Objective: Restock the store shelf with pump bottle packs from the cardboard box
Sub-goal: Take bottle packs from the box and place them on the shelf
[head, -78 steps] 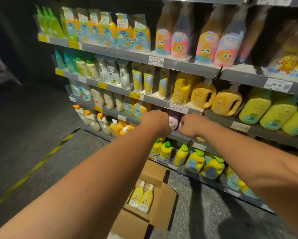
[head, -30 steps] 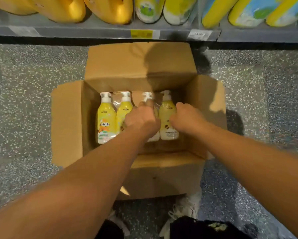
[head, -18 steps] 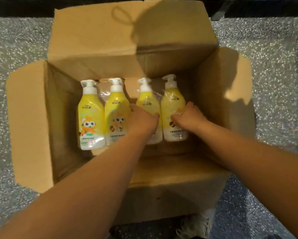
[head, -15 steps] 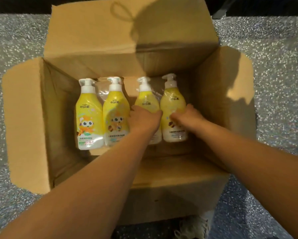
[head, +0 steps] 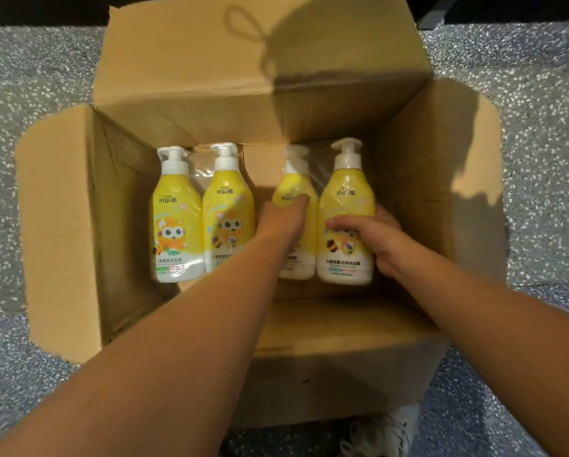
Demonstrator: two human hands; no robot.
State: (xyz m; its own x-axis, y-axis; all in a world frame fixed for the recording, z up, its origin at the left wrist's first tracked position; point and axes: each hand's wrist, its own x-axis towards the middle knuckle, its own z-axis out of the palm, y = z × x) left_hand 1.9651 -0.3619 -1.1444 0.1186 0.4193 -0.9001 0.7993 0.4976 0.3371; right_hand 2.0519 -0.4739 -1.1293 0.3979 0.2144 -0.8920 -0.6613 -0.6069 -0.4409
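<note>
Yellow-and-white pump bottle packs (head: 204, 214) with cartoon animal prints, plain brown cardboard box (head: 58, 225), grey white-speckled floor (head: 540, 127)

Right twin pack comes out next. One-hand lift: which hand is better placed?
Right, probably. The right hand wraps the outer bottle of the right pack, thumb across its front, with room toward the box wall. The left hand has its fingers hidden in the gap beside the left pack.

The leftmost bottle (head: 177, 219), the second bottle (head: 228, 212) and the rightmost bottle (head: 345, 199) each carry 小浣熊 in dark characters on the yellow front. My left hand (head: 283, 219) covers part of that line on the third bottle (head: 296, 183). Low on the leftmost and rightmost labels a line starts 儿童; the smaller print is too blurred for me to read.
</note>
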